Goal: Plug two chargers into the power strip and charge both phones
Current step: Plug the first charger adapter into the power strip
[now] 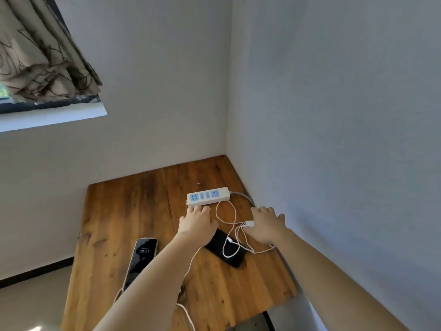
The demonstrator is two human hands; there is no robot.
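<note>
A white power strip [208,196] with blue sockets lies near the back right corner of the wooden table [114,211]; nothing is plugged into it. My left hand [196,223] rests palm down, its fingertips at the strip's front edge. My right hand [267,225] lies flat with fingers spread, and a white charger plug [249,223] sits by its thumb. A black phone [226,252] lies between my hands under loops of white cable [229,220]. A second phone [140,261] with a lit screen lies to the left, partly hidden by my left forearm.
Grey walls close off the table on the right [334,139] and at the back. The strip's own cord [243,195] runs right toward the wall. Another white cable [188,314] trails off the table's front edge. A curtained window [35,68] is at the upper left.
</note>
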